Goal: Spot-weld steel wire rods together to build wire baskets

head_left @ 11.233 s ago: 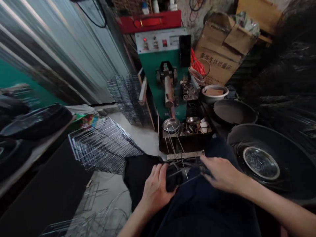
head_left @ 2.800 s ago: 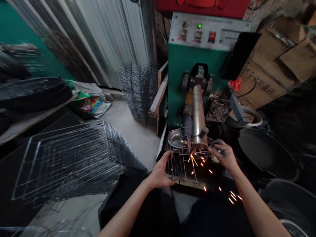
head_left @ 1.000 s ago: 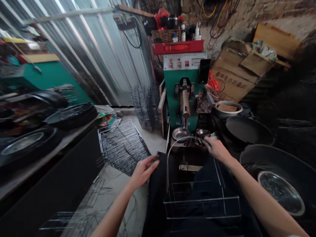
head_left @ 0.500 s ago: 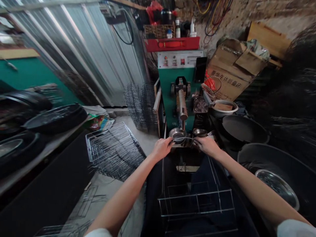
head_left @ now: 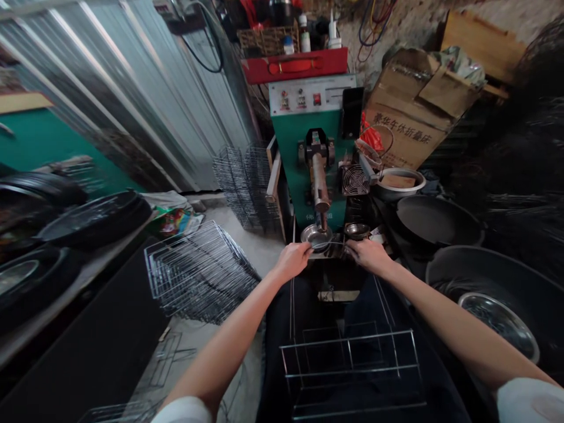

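1. As I read the head view from afar, step in hand: a two-handed hold on a wire handle [head_left: 330, 242], perhaps to shape it; the next move, in my judgement, calls for even pressure from both sides, lest the thin wire skew.
2. Left hand [head_left: 296, 259]: fingers closed, pinching the handle's left part.
3. Right hand [head_left: 369, 257]: fingers curled tight on the handle's right part; exact fingertip contact I cannot make out.
4. Wire basket [head_left: 350, 339]: one, below the grip, over dark trousers [head_left: 361, 311]; uprights rise towards both hands. Whether it hangs or rests, I cannot tell.
5. Metal bowl [head_left: 311, 236]: just beyond the grip; a smaller dish [head_left: 356, 229] past the right hand.
6. Green machine [head_left: 286, 147]: farther beyond, its cylinder [head_left: 319, 182] pointing back towards the grip.
7. Wire frames [head_left: 198, 270], stacked: left of the grip, apart.
8. Large black pan [head_left: 493, 267]: right of the grip, well apart.
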`<state>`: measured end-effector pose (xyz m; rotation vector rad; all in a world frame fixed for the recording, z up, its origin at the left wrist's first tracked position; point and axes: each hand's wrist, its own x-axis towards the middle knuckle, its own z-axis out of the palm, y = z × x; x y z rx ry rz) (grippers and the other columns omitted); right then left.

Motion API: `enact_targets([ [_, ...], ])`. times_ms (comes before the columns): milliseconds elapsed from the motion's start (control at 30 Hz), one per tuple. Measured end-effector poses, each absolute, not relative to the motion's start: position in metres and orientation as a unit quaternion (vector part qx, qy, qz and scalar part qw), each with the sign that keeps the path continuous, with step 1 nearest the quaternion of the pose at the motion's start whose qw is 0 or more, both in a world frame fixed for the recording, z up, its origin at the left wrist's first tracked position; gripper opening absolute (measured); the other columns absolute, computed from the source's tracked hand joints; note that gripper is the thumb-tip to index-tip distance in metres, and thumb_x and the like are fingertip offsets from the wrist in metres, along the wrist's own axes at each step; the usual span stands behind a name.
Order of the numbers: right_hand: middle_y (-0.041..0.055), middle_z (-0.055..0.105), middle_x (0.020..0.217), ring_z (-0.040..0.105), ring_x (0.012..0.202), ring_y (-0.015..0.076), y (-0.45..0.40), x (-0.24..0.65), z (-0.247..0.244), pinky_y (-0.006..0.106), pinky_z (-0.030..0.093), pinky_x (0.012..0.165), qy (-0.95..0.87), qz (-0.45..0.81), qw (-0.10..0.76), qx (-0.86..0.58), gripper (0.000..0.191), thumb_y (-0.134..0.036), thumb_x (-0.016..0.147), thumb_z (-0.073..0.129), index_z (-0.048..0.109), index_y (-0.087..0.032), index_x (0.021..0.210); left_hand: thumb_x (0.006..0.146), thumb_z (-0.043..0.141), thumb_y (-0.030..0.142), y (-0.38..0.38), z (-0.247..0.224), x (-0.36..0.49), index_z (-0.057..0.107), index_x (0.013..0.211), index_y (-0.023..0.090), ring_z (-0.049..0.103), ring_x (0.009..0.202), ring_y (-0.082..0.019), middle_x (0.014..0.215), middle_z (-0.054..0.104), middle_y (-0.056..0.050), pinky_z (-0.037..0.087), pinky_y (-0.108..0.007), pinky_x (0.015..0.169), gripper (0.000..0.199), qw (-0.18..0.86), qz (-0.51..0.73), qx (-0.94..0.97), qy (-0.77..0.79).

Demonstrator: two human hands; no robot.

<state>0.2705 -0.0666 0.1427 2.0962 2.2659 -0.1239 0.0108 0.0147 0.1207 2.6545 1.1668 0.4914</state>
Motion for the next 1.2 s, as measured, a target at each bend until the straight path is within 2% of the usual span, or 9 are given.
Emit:
enact_targets([
  [333,0.0119,0.076,0.114,0.072,0.100,0.0266,-0.064,0.277,0.140,0.031,0.049,0.077,0.729,-0.055,0.023,0.682,0.041,-0.041,0.108,0.035,0.063,-0.030,0.136,0.102,0.050,0.023,0.026,0.107,0.018,0.075,0.097,0.018,0.071,0.074,-0.019,0.076,0.074,-0.006,0.046,-0.025,0.068,0.026,0.114,0.166,0.913,0.353],
  [633,0.0149,0.075,0.111,0.072,0.099,0.0287,-0.048,0.278,0.157,0.033,0.049,0.076,0.737,-0.039,0.046,0.673,0.041,-0.033,0.107,0.035,0.064,-0.026,0.134,0.102,0.051,0.023,0.043,0.118,0.021,0.072,0.089,0.016,0.068,0.070,-0.018,0.071,0.069,-0.005,0.046,-0.024,0.069,0.026,0.119,0.180,0.913,0.347],
  [833,0.0137,0.076,0.110,0.072,0.100,0.0277,-0.034,0.279,0.160,0.032,0.050,0.076,0.741,-0.034,0.039,0.669,0.040,-0.040,0.107,0.037,0.065,-0.028,0.134,0.101,0.052,0.023,0.055,0.117,0.021,0.073,0.091,0.017,0.071,0.072,-0.020,0.073,0.071,-0.006,0.048,-0.025,0.070,0.024,0.133,0.188,0.908,0.349],
  [967,0.0125,0.076,0.114,0.073,0.100,0.0264,-0.025,0.280,0.157,0.032,0.051,0.079,0.743,-0.040,0.035,0.667,0.039,-0.037,0.106,0.040,0.064,-0.030,0.136,0.100,0.053,0.023,0.061,0.116,0.020,0.074,0.089,0.017,0.069,0.071,-0.018,0.071,0.071,-0.004,0.047,-0.023,0.069,0.024,0.135,0.188,0.907,0.353],
  [1200,0.0128,0.076,0.114,0.073,0.103,0.0291,-0.014,0.280,0.156,0.034,0.052,0.079,0.747,-0.044,0.025,0.663,0.042,-0.040,0.107,0.036,0.067,-0.029,0.133,0.099,0.053,0.021,0.071,0.117,0.020,0.075,0.091,0.016,0.070,0.072,-0.019,0.073,0.073,-0.005,0.045,-0.023,0.067,0.024,0.145,0.185,0.905,0.355],
])
